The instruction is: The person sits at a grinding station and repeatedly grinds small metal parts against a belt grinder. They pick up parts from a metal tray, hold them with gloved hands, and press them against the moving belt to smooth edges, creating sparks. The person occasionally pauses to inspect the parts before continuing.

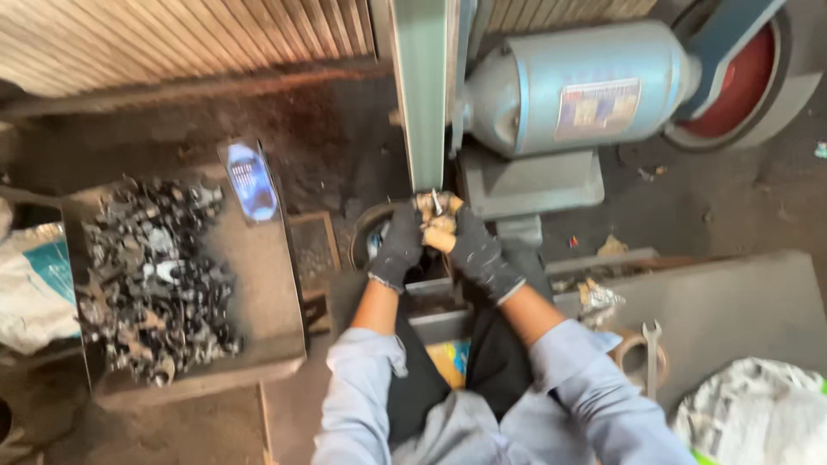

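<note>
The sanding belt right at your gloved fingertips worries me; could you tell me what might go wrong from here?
1. Both hands, left hand and right hand, pinch a small metal part against the belt; a slip could drag a fingertip onto it.
2. The gloves' worn tips may snag.
3. The tray's metal parts are heaped near its edge and could spill.

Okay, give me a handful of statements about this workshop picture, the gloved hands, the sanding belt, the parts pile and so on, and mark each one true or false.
1. Both hands, the left hand and the right hand, wear dark gloves. True.
2. The hands hold a small metal part close to the lower end of the upright belt. True.
3. The pile of dark metal parts lies to the person's right. False: it lies in a tray on the left.
4. A spanner lies on the grey surface at the right. True.
5. The motor housing is bright yellow. False: it is light blue.
</note>
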Available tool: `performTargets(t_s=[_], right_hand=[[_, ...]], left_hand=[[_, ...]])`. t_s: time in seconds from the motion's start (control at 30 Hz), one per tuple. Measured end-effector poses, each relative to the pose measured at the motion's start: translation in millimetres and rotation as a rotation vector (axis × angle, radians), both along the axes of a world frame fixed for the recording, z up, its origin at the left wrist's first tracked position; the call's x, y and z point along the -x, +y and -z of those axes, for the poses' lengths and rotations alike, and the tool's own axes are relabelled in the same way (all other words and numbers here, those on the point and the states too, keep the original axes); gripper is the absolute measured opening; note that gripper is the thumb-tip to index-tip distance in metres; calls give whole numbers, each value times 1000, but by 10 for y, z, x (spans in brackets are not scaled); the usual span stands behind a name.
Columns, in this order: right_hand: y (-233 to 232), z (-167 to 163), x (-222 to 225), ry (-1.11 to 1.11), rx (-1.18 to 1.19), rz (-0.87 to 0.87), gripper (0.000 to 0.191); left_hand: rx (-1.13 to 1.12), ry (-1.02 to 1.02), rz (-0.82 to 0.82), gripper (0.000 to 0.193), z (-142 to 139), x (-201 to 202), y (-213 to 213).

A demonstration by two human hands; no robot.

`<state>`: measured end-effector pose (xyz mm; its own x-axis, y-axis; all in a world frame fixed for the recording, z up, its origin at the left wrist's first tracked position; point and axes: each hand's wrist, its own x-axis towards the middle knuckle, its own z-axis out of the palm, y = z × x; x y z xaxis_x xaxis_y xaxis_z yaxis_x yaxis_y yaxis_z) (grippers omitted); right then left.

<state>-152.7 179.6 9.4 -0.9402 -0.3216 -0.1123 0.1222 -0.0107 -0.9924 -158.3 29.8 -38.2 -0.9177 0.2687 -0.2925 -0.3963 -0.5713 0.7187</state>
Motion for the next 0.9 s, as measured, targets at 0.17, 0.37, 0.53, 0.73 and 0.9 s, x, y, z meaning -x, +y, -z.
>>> performTargets(t_s=[0.17, 0.37, 0.53, 0.73, 0.9], right_hand=[[-106, 618, 165, -80, 65, 93, 65], [-55, 501, 144, -149, 334, 76, 55], [34, 124, -39, -214, 292, -53, 38], [24, 274, 44, -366, 345, 32, 24], [-98, 468, 195, -263, 167, 56, 24]], left_hand=[[-151, -192, 8, 21, 473, 368, 64], [625, 309, 110, 21, 331, -7, -190], [589, 466, 174, 46, -181, -176, -120], [153, 263, 135, 47, -194, -230, -40], [122, 105, 30, 36, 20, -54, -90]])
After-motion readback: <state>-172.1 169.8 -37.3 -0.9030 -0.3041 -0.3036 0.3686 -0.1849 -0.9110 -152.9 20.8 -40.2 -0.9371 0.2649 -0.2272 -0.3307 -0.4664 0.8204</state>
